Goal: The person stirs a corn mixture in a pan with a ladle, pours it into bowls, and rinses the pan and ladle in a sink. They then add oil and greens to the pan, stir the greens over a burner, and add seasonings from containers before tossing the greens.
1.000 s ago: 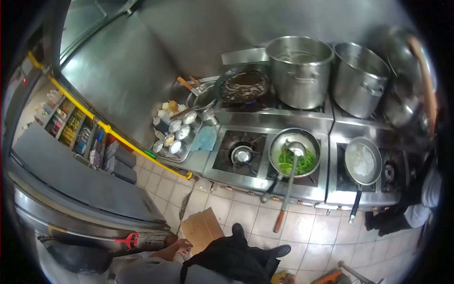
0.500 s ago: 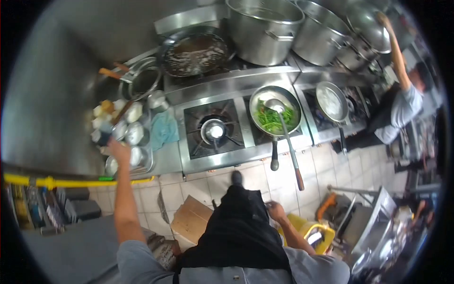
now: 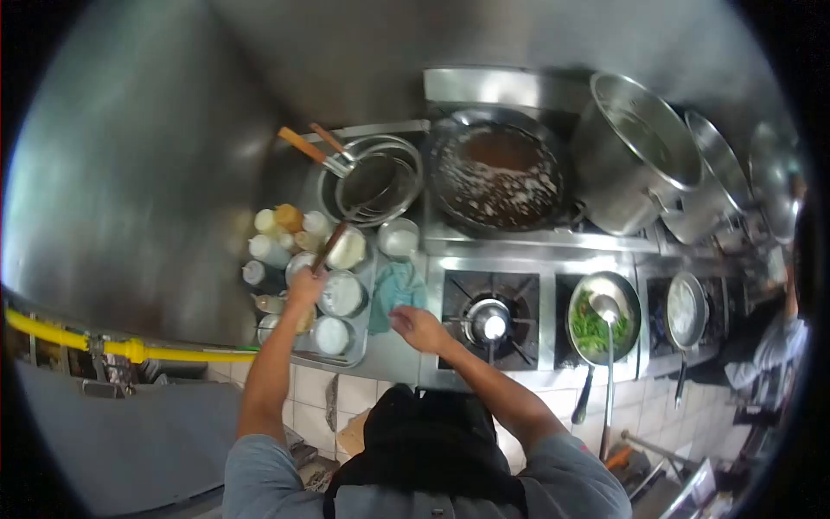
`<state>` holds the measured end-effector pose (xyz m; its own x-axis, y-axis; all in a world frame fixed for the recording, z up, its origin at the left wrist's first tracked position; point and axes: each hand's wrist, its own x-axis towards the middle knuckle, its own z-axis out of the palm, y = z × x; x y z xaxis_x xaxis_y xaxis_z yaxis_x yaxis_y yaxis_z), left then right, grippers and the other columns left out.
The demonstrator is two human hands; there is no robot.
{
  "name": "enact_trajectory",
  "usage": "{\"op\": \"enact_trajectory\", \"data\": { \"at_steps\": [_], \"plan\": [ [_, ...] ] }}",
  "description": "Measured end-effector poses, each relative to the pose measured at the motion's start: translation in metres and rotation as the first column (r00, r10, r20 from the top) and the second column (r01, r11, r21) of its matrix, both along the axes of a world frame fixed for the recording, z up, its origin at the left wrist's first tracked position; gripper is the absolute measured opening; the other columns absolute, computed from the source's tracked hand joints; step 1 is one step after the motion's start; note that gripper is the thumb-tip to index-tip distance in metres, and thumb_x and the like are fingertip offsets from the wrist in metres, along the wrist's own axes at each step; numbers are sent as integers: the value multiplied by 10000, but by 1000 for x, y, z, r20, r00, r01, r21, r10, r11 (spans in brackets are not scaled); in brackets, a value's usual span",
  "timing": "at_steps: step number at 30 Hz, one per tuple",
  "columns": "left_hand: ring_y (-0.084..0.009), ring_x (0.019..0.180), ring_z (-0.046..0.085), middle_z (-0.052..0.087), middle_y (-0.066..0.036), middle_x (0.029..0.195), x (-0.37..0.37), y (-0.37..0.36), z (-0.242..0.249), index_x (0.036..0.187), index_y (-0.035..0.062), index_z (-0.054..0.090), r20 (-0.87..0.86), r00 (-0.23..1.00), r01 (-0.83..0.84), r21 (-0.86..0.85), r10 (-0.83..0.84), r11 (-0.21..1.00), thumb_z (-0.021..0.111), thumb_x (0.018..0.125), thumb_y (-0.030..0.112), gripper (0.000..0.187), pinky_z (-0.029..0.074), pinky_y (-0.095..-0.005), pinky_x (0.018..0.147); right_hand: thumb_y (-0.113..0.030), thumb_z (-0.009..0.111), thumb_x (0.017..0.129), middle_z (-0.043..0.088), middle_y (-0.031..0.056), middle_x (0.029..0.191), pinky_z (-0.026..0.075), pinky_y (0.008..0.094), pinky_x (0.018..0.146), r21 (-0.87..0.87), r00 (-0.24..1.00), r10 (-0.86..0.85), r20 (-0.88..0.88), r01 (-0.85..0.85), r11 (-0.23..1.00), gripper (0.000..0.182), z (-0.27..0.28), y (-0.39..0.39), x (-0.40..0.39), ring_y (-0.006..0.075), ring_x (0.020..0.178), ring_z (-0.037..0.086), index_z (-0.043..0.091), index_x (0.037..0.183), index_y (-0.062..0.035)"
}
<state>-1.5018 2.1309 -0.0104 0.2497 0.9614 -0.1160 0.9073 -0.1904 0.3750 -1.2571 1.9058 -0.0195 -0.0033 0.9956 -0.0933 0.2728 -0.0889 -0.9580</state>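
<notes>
Since half a second earlier, both arms had come forward. Left hand (image 3: pixel 304 287) was among the seasoning tins (image 3: pixel 342 292) on the tray (image 3: pixel 359 353), at nine o'clock of the burner (image 3: pixel 489 318); its grip was hidden. Right hand (image 3: pixel 413 327), loosely curled and holding nothing, hovered by the teal cloth (image 3: pixel 393 287). Scooping cleanly probably called for steadying the tin.

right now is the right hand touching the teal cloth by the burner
Cannot tell. In the head view the right hand overlaps the lower right edge of the teal cloth, but from this high angle it could be resting on it or hovering just above.
</notes>
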Motion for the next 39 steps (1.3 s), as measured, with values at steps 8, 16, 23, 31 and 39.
{"op": "enact_trajectory", "data": {
  "at_steps": [8,16,23,31,39],
  "plan": [
    [-141,810,565,579,-111,1050,32,-98,-34,1208,-16,441,710,704,269,-302,27,915,643,955,225,403,493,-318,689,-238,606,879,677,250,893,543,445,710,-220,876,-479,61,480,850,338,-50,206,-93,350,760,690,583,1023,67],
    [-198,829,667,700,-127,936,-88,-156,-73,1069,4,636,524,825,533,-598,-211,598,665,925,345,372,529,-353,748,-350,487,999,613,316,1083,471,543,896,241,582,-662,472,637,732,442,76,55,50,494,1041,576,528,1236,20],
    [-319,850,699,704,-199,896,-212,-155,-90,1055,52,645,273,933,355,-581,-235,733,657,906,384,364,534,-378,764,-162,527,942,665,309,835,534,538,713,293,190,-519,833,645,706,277,130,-26,213,490,793,653,520,1066,86],
    [-344,851,695,709,-160,845,-402,-233,-247,1008,91,661,119,981,195,-667,-155,719,643,874,439,373,533,-437,719,-231,617,876,647,292,749,530,532,691,339,201,-578,791,643,687,310,70,-29,237,480,723,656,578,976,61],
    [-339,845,692,707,-150,843,-400,-253,-253,981,102,671,32,999,47,-728,-34,684,638,870,448,365,532,-438,722,-145,586,925,540,68,605,452,341,376,-335,651,-752,104,735,590,210,113,20,147,174,442,536,541,791,11]
  ]
}}
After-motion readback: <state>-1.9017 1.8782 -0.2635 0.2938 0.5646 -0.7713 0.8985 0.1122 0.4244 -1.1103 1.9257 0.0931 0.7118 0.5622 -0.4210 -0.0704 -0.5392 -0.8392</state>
